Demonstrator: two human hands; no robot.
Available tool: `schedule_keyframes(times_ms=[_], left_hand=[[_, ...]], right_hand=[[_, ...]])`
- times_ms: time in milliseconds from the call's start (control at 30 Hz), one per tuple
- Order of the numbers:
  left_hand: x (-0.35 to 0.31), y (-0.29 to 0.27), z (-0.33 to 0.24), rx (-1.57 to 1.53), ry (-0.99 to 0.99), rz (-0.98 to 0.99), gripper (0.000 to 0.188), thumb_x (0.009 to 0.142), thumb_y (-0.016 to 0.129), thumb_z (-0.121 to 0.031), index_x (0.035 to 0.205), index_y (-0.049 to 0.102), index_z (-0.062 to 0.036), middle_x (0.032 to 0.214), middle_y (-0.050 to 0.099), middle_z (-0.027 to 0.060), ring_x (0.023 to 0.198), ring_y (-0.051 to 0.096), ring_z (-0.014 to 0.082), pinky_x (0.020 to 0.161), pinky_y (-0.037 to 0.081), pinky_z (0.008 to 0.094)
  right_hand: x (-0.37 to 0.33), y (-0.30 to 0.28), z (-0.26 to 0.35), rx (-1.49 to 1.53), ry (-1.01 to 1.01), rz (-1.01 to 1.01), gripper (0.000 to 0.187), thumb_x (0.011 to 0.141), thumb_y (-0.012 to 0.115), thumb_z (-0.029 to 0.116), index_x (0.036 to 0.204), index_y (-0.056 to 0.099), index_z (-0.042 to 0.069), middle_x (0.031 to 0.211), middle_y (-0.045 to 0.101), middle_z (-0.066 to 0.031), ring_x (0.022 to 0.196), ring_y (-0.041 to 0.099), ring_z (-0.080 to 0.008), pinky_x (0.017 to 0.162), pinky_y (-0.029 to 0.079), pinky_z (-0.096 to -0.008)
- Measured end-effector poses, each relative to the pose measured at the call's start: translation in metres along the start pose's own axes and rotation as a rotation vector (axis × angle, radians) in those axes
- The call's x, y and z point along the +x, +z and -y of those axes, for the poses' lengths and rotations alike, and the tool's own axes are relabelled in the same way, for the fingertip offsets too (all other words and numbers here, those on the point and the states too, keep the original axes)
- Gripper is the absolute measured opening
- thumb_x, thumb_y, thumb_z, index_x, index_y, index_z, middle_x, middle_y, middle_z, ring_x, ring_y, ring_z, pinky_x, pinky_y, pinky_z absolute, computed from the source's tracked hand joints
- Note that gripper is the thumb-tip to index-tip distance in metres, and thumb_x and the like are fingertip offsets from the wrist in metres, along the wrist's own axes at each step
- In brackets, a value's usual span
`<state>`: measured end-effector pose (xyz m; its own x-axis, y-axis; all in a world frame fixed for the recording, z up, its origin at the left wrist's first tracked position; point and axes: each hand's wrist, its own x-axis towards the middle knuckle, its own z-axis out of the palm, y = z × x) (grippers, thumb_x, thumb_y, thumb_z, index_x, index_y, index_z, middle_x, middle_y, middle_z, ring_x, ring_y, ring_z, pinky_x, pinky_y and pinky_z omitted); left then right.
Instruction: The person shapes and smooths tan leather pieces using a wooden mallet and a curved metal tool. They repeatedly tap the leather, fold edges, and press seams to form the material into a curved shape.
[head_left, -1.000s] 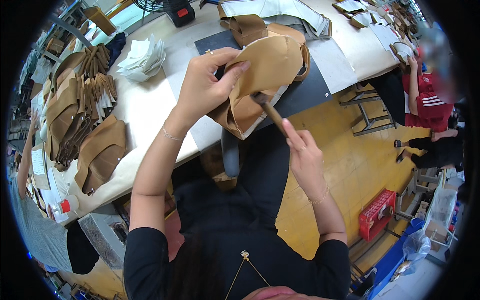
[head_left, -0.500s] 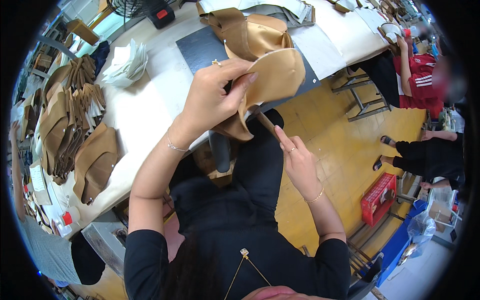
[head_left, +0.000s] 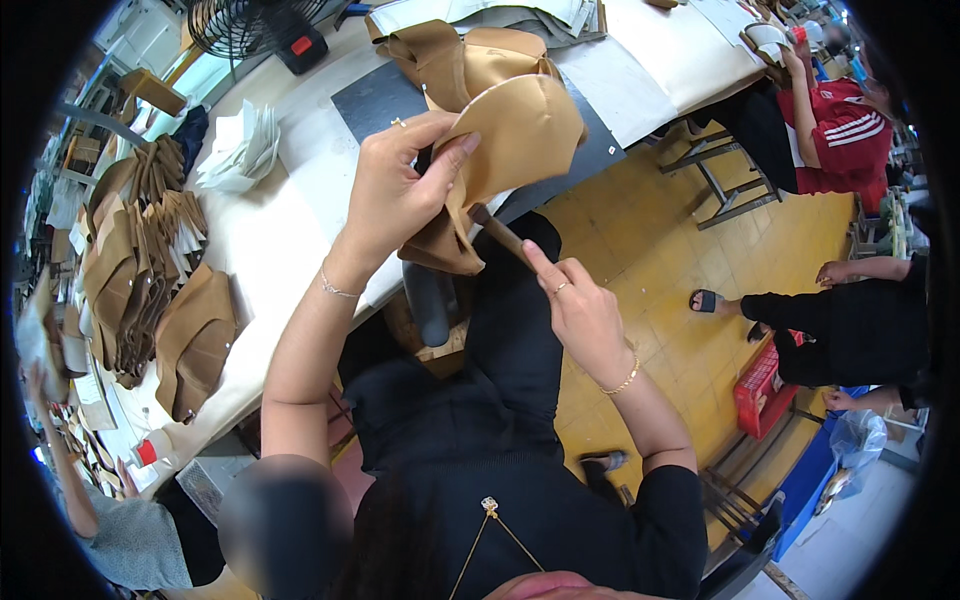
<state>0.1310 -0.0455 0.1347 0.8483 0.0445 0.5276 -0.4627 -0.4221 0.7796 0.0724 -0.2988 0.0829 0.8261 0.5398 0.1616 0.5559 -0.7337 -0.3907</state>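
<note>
My left hand [head_left: 405,180] pinches the edge of a tan leather piece [head_left: 525,135], curved like a shoe upper, between thumb and fingers. Its smooth pale-tan face is lifted above the table edge, and a browner flap [head_left: 445,245] hangs below my fingers. In my right hand [head_left: 585,310] is a slim wooden-handled brush [head_left: 505,238], gripped with the forefinger along the handle. Its tip meets the lower part of the leather piece; the very end is partly hidden there. Behind, more tan leather pieces [head_left: 500,70] lie folded on a dark grey board [head_left: 370,105].
Stacked brown leather pieces [head_left: 145,270] and a pile of white sheets [head_left: 240,150] lie on the table at left. A black fan [head_left: 245,25] stands at the back. A red basket [head_left: 762,390] and people [head_left: 840,135] are to the right, beyond the yellow floor [head_left: 650,290].
Both hands, the leather piece and the brush appear slightly further left in the view. The leather stays pinched and the brush held. At right, a person in black has stepped nearer.
</note>
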Motion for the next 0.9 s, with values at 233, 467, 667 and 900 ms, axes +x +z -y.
schedule_keyframes(times_ms=[233, 467, 667, 900], left_hand=[[0.002, -0.005, 0.002, -0.042, -0.104, 0.02, 0.014, 0.087, 0.067, -0.002, 0.099, 0.07, 0.0047, 0.085, 0.072, 0.0127, 0.067, 0.06, 0.015, 0.065, 0.048, 0.0269], [-0.002, -0.008, -0.002, -0.074, -0.141, 0.008, 0.016, 0.089, 0.067, -0.004, 0.101, 0.069, 0.0059, 0.079, 0.069, 0.0096, 0.07, 0.058, 0.0115, 0.066, 0.047, 0.0265], [-0.006, -0.07, 0.037, -0.275, -0.333, -0.188, 0.02, 0.093, 0.07, -0.015, 0.105, 0.071, 0.0014, 0.087, 0.07, 0.0013, 0.08, 0.06, 0.0052, 0.072, 0.048, 0.0207], [-0.037, -0.138, 0.082, 0.799, -0.129, -0.447, 0.042, 0.092, 0.068, -0.014, 0.13, 0.057, 0.0008, 0.129, 0.06, 0.0184, 0.113, 0.061, 0.0269, 0.094, 0.049, 0.0388]], right_hand=[[0.003, 0.005, 0.0, 0.025, -0.025, -0.048, 0.058, 0.09, 0.061, 0.005, 0.143, 0.052, 0.026, 0.088, 0.059, -0.0069, 0.064, 0.064, -0.0267, 0.056, 0.054, -0.0388], [0.005, 0.007, 0.0, 0.049, -0.036, -0.061, 0.057, 0.089, 0.064, 0.004, 0.141, 0.055, 0.025, 0.088, 0.06, -0.007, 0.064, 0.064, -0.0253, 0.056, 0.054, -0.0373], [0.012, -0.006, -0.009, 0.254, -0.047, -0.337, 0.046, 0.086, 0.071, 0.007, 0.13, 0.066, 0.02, 0.091, 0.062, -0.0072, 0.064, 0.062, -0.0227, 0.059, 0.053, -0.0345], [0.045, 0.0, -0.031, 0.078, 0.053, -0.375, 0.034, 0.087, 0.072, 0.017, 0.12, 0.071, 0.018, 0.091, 0.062, -0.0059, 0.07, 0.063, -0.0224, 0.061, 0.051, -0.0348]])
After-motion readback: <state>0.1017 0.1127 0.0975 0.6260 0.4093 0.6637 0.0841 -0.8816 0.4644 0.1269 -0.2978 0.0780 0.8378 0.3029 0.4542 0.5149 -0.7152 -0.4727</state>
